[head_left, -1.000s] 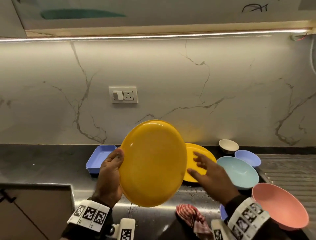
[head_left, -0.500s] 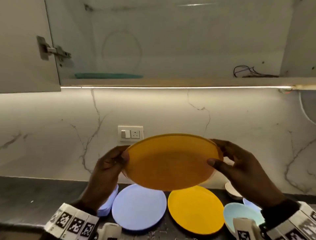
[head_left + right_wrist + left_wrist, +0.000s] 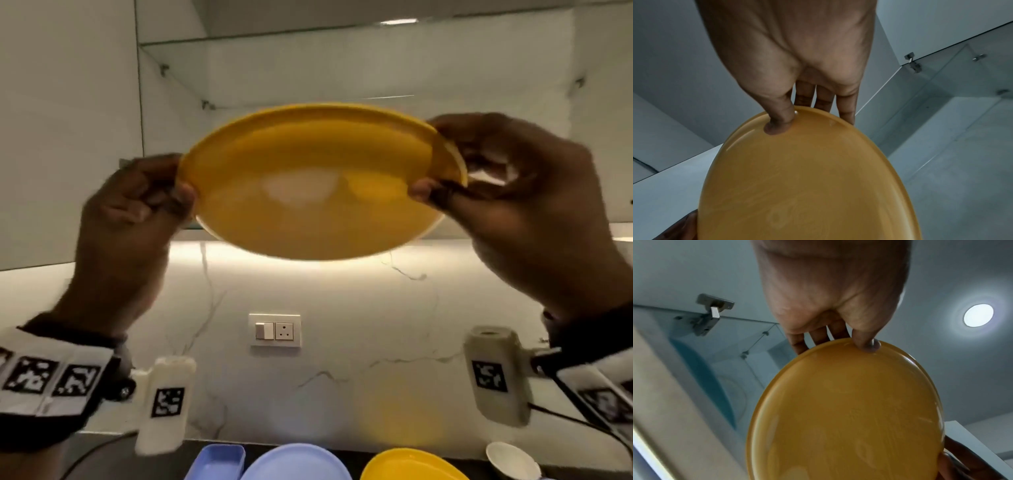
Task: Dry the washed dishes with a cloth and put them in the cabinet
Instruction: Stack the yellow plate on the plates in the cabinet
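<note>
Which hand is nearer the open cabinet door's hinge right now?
Left. The left hand grips the yellow plate by its rim on the hinge side, the hinge just beside it in the left wrist view. The right hand grips the opposite rim, farther away.

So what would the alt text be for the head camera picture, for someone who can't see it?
Two hands, left hand and right hand, grip opposite edges of a yellow plate, raised before an open wall cabinet. Below, a wall socket and more dishes on the counter.
</note>
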A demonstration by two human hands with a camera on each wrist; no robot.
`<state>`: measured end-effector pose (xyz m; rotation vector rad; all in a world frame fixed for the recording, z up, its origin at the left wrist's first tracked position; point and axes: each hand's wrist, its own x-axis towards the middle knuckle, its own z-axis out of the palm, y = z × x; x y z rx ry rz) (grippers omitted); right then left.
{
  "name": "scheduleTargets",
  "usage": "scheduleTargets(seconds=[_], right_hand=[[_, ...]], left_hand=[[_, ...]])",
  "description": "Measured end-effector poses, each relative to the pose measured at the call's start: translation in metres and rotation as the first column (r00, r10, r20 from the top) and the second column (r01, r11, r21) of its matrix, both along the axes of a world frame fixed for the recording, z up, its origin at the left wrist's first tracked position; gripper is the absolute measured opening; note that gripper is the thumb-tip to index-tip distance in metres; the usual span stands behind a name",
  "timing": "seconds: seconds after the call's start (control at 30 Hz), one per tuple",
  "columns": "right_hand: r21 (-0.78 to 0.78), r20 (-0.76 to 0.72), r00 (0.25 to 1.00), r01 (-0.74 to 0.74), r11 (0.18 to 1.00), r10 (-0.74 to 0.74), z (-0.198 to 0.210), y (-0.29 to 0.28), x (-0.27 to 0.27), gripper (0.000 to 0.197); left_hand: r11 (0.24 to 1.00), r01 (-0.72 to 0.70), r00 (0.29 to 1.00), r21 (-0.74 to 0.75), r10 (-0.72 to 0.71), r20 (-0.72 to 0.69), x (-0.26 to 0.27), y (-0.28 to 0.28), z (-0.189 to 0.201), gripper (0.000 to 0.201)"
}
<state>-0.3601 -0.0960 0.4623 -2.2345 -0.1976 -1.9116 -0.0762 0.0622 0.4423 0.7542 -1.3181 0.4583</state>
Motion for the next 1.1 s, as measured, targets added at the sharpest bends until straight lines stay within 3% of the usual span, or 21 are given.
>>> scheduleTargets(seconds=[0.13, 0.27, 0.37, 0.53, 0.77, 0.9, 1.03, 1.1], right_hand=[[-0.071, -0.002, 0.995, 0.097, 0.993, -0.097, 0.028, -0.008, 0.038, 0.038], [-0.138, -0.031, 0.957, 0.282, 0.949, -0.289, 0.03, -0.032, 0.094, 0.028], [-0.189, -0.083, 0.922, 0.359, 0.914, -0.379, 0.022, -0.048, 0.13, 0.018], [-0.222, -0.156, 0.826, 0.505, 0.834, -0.541, 0.015, -0.059, 0.176, 0.018], [-0.122, -0.335, 0.792, 0.501, 0.857, -0.511, 0.009, -0.053, 0.23, 0.058], [-0.046, -0.465, 0.766, 0.48, 0.876, -0.443, 0.002, -0.057, 0.251, 0.052], [-0.064, -0.571, 0.668, 0.543, 0.837, -0.477, 0.006, -0.062, 0.262, 0.055], [-0.09, -0.59, 0.616, 0.592, 0.801, -0.522, 0.006, -0.063, 0.267, 0.057]], left_hand=[[0.983, -0.181, 0.975, 0.042, 0.173, 0.14, 0.026, 0.009, 0.032, 0.021], [0.929, -0.36, 0.921, 0.087, 0.339, 0.191, 0.065, -0.003, 0.037, 0.024], [0.888, -0.451, 0.88, 0.092, 0.426, 0.21, 0.096, -0.012, 0.036, 0.042], [0.76, -0.635, 0.76, 0.138, 0.583, 0.287, 0.133, -0.021, 0.026, 0.041], [0.655, -0.731, 0.679, 0.191, 0.668, 0.303, 0.166, -0.041, 0.027, 0.017], [0.626, -0.745, 0.663, 0.23, 0.656, 0.361, 0.186, -0.052, 0.021, 0.022], [0.627, -0.718, 0.693, 0.301, 0.608, 0.386, 0.199, -0.06, 0.015, 0.038], [0.606, -0.736, 0.673, 0.3, 0.613, 0.414, 0.202, -0.063, 0.011, 0.047]])
